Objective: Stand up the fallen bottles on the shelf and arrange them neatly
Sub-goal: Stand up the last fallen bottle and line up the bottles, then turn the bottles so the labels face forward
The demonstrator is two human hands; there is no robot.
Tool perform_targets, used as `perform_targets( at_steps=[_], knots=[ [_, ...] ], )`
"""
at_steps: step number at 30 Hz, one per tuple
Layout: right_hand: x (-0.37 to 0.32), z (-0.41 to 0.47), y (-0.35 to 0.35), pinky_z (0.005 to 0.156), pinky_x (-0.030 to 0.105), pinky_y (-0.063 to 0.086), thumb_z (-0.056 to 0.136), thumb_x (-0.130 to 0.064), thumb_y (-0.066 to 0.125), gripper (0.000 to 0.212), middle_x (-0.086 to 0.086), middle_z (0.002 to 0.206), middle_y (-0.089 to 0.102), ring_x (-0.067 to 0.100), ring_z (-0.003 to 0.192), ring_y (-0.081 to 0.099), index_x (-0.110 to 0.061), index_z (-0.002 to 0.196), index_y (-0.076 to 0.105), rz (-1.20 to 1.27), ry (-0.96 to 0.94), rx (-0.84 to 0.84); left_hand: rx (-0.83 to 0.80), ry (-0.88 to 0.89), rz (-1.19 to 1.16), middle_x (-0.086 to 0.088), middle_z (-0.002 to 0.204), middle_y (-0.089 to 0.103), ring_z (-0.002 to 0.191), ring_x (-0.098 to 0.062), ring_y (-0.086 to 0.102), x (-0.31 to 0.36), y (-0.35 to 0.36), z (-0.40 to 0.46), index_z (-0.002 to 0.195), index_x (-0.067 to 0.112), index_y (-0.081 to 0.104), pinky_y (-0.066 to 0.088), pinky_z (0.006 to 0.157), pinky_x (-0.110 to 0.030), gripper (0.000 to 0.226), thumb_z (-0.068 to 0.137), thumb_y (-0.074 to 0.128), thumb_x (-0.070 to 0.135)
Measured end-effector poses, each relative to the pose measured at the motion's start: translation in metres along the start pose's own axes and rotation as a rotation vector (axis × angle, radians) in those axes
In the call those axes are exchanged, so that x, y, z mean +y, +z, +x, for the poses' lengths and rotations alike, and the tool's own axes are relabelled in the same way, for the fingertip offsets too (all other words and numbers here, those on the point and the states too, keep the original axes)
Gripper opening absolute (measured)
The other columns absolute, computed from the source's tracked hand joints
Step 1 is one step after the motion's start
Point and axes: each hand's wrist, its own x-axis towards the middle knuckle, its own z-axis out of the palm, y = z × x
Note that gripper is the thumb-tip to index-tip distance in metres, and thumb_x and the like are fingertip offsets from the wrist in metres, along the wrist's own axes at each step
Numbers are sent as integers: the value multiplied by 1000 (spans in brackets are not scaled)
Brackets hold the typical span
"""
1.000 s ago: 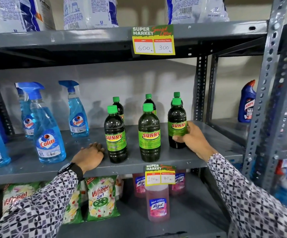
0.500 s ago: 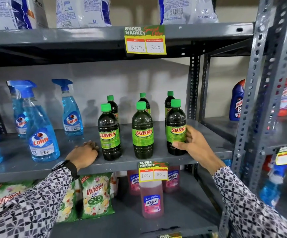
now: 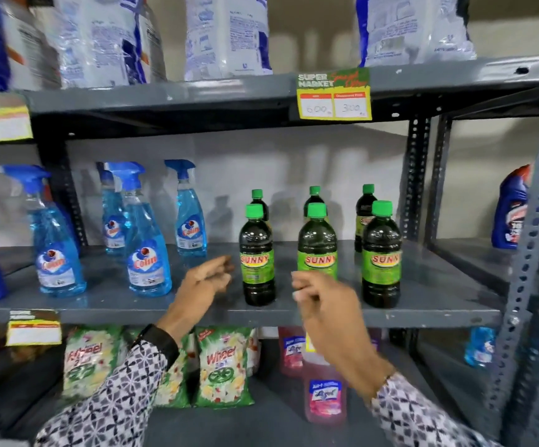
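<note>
I see six dark bottles with green screw caps standing upright on the grey metal shelf point(image 3: 422, 298), in two rows of three toward its right half. In the front row, the left front bottle point(image 3: 257, 256), the middle front bottle point(image 3: 317, 240) and the right front bottle point(image 3: 381, 256) stand just back from the front edge, each smooth, round-shouldered plastic with a green "SUNNY" label. The back row point(image 3: 314, 196) stands behind them, partly hidden. My left hand point(image 3: 205, 287) hovers in front of the shelf edge, just left of the left front bottle, fingers loosely extended and slightly parted, touching nothing; motion blur softens the fingertips. My right hand point(image 3: 321, 301) hangs before the lower part of the middle front bottle, fingers curled inward in a loose half-fist, holding nothing; whether it brushes the bottle I cannot tell. Both sleeves are a black-and-white patterned fabric. Toward the left end of the shelf stand clear spray bottles point(image 3: 147, 253) of blue liquid with blue trigger heads.
</note>
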Motion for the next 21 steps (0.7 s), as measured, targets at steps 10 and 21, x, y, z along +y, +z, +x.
perform_targets(
  at_steps=[10,21],
  knots=[
    [-13,40,85,100,29,45,95,-3,69,89,5,148,55,24,132,57,-19,167,18,5,208,-180,-268,50,16,7,142,63,129,-5,60,14,-2,4,153,22,43,50,108,-29,62,96,67,11],
    [0,47,96,110,40,51,88,-13,83,86,0,140,68,17,125,65,-22,159,36,112,168,-196,-239,138,113,-1,140,62,128,-12,62,4,-17,-1,152,17,43,48,112,-33,70,90,74,5]
  ],
)
